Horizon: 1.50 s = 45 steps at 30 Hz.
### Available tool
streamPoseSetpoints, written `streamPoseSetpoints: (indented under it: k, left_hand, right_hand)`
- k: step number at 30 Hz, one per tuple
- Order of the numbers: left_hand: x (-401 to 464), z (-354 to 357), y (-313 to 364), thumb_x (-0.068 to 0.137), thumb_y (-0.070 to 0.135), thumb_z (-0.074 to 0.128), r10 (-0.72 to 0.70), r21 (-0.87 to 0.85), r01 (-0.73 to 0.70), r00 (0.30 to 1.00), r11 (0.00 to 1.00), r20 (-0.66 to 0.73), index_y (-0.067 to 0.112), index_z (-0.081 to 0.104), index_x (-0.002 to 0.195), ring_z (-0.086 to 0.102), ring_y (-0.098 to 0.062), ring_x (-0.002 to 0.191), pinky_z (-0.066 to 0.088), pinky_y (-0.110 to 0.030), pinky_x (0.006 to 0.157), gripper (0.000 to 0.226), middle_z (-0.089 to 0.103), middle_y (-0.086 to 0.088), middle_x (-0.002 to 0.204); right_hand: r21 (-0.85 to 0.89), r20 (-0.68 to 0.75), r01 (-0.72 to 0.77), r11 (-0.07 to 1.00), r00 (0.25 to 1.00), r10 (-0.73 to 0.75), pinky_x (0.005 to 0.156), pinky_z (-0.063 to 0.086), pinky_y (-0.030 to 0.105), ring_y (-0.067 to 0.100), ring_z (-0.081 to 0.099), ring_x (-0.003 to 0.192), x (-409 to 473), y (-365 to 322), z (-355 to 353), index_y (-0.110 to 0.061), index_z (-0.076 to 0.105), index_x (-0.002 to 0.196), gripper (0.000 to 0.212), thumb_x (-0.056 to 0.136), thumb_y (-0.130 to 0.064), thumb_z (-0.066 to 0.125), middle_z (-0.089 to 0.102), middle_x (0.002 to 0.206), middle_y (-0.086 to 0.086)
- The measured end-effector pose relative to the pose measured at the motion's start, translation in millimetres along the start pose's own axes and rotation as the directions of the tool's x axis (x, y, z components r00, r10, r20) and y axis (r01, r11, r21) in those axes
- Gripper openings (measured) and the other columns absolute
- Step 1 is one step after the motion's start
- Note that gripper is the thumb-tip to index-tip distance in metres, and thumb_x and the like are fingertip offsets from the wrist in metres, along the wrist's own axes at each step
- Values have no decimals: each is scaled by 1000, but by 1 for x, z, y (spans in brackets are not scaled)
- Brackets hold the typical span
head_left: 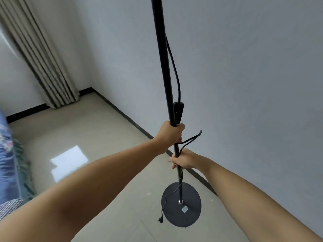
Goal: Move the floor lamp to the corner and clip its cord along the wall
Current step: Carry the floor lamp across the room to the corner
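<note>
Right beside the wall (244,84), the floor lamp (163,67) is upright with both hands on its pole. Left hand (172,134) is higher up, fingers wrapped tight around the pole just under the little switch box (178,111). Right hand (184,158) is lower, clenched on the pole and pinching a loop of the cord (192,138) against it too.

The round base (181,205) sits over the tile floor (104,137), near the dark baseboard (122,113); can't honestly tell if it's resting or lifted a bit. Rest of the cord trails down across the base and the plug (160,220) dangles off its edge, not plugged into anything.

Progress-wise I'd say barely started. The corner, back by the curtain (43,58), is still well away from the lamp, so the move isn't done. Nothing is clipped to the wall and I see no clips anywhere in view.

Path along the wall looks open. A bed with a blue flowery cover (7,154) sits off to the left, well clear. Main nuisance is probably that loose plug swinging or snagging, plus the curtain hanging right in the corner.
</note>
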<state>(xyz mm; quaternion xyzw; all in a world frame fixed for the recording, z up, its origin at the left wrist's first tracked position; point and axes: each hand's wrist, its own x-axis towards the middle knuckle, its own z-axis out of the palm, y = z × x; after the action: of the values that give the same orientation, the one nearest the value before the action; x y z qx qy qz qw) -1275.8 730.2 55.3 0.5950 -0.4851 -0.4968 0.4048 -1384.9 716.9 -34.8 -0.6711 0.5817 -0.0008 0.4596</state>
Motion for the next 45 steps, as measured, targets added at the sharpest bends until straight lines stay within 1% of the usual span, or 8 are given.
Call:
streamPoseSetpoints:
  k: [4, 8, 12, 17, 22, 28, 39, 45]
  left_hand:
    - [49, -89, -11, 78, 11, 49, -25, -38, 20, 991, 999, -132, 12, 43, 58, 45, -15, 45, 47, -26, 57, 22, 45, -1, 47]
    - [114, -176, -15, 78, 9, 48, -16, -19, 13, 980, 1000, -197, 12, 41, 58, 42, -16, 45, 41, -15, 41, 22, 44, -4, 49]
    - [186, -262, -9, 79, 10, 48, -35, 12, 40, 960, 999, -276, 12, 40, 54, 44, -16, 43, 41, -15, 42, 26, 45, -2, 44]
    - [264, -375, 0, 78, 13, 48, -52, 12, 61, 927, 998, -372, 13, 40, 49, 45, -15, 43, 43, -24, 57, 30, 44, 5, 35]
    - [336, -486, -9, 79, 11, 47, -60, -6, 64, 893, 998, -447, 13, 41, 50, 46, -16, 45, 40, -18, 49, 30, 45, 2, 38]
    - [434, -626, -20, 79, 11, 46, -39, 44, 65, 891, 997, -453, 12, 44, 47, 50, -19, 50, 43, -27, 59, 32, 47, 1, 40]
    - [630, -841, -1, 79, 16, 44, -15, 124, 77, 899, 989, -439, 15, 42, 35, 57, -19, 58, 42, -25, 63, 44, 50, 3, 36]
    - [760, -942, -13, 78, 17, 46, -46, 114, 105, 901, 988, -431, 16, 42, 32, 53, -9, 45, 42, -25, 63, 47, 52, 2, 37]
  right_hand:
    - [-76, 92, 118, 990, 990, -111, 64, 53, 21, 10, 62, 75, 79, -79, 17, -8, 72, 76, 29, 83, -24, 48, 74, 86, -1]
    - [-146, 202, 213, 966, 962, -182, 78, 54, 28, 15, 60, 77, 168, -156, 22, -9, 71, 79, 30, 84, -27, 47, 72, 89, -3]
    - [-172, 291, 298, 939, 926, -241, 88, 55, 35, 23, 65, 94, 258, -238, 18, -11, 67, 74, 29, 85, -28, 47, 72, 92, -1]
    - [-197, 359, 385, 902, 884, -299, 87, 56, 36, 23, 66, 96, 356, -348, 21, -10, 68, 75, 29, 86, -27, 47, 73, 93, -1]
    - [-220, 405, 446, 868, 851, -334, 87, 56, 35, 20, 66, 97, 458, -447, 37, -11, 67, 76, 28, 87, -26, 47, 74, 96, 2]
    - [-265, 433, 485, 834, 832, -346, 80, 56, 30, 18, 66, 94, 584, -566, 56, -14, 68, 75, 29, 88, -26, 46, 74, 95, 0]
    - [-202, 394, 475, 856, 840, -373, 69, 53, 25, 15, 63, 81, 796, -757, 44, -16, 70, 68, 30, 85, -28, 47, 70, 78, -8]
    - [-173, 410, 456, 873, 839, -358, 64, 50, 20, 11, 61, 73, 937, -838, 36, -13, 71, 72, 30, 83, -27, 48, 70, 76, -8]
